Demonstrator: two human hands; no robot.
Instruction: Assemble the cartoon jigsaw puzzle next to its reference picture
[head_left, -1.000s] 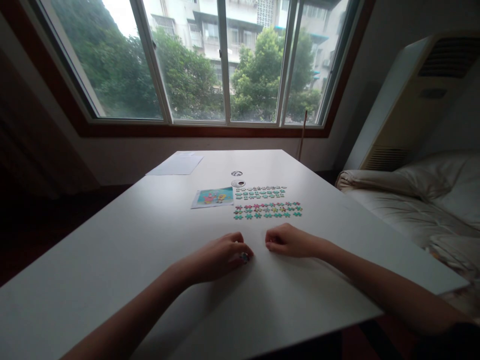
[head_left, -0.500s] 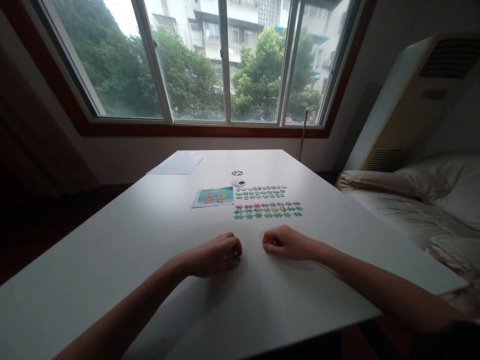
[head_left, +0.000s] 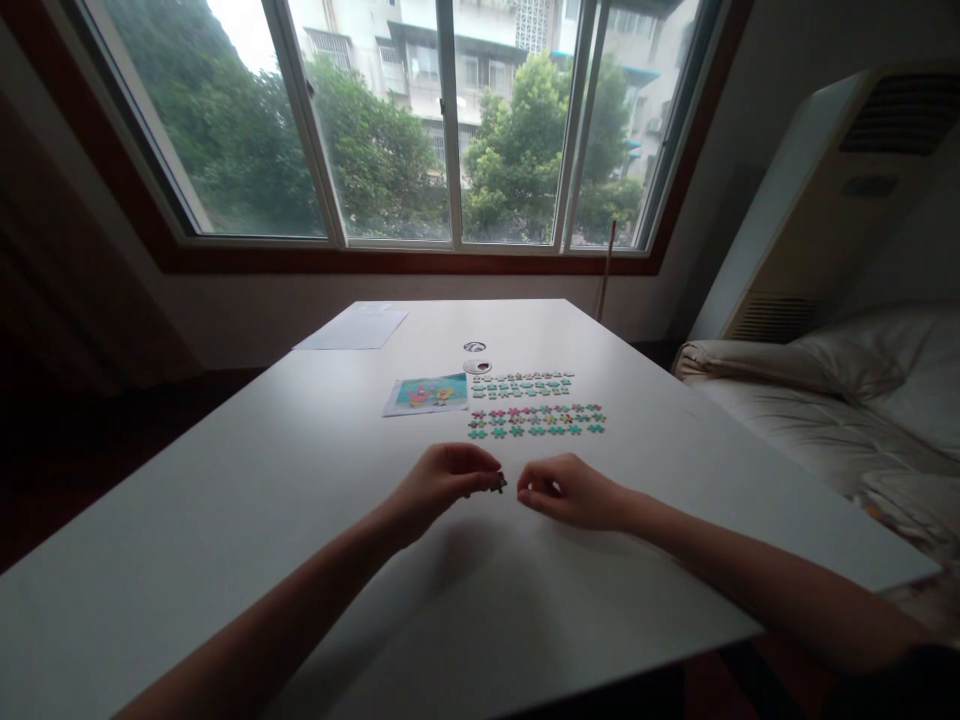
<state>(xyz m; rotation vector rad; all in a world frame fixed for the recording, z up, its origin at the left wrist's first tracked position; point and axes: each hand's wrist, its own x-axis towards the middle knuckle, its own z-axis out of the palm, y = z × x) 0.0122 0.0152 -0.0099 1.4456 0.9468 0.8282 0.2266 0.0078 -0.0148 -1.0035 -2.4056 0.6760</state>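
Note:
Between the thumb and fingertips of my left hand (head_left: 442,485) is a small dark jigsaw puzzle piece (head_left: 499,484), held just above the white table (head_left: 300,500). Just to its right, my right hand (head_left: 570,488) has its fingers curled and thumb and fingertips brought together; whether anything sits in them is hidden. The two hands are close but apart. Beyond them lie rows of loose jigsaw pieces (head_left: 536,420), mostly teal with some pink and yellow. A colourful cartoon picture sheet (head_left: 426,394) lies flat to the left of the rows.
Two small round black-and-white items (head_left: 477,367) lie behind the picture sheet. White paper sheets (head_left: 356,328) rest at the table's far left corner. A cream sofa (head_left: 780,410) and a tall floor-standing unit (head_left: 817,200) stand to the right. Past the table's far end is a window (head_left: 397,150).
My left hand has lifted and turned, moving forward and right, so the puzzle piece now shows at its fingertips. My right hand has shifted slightly left toward it.

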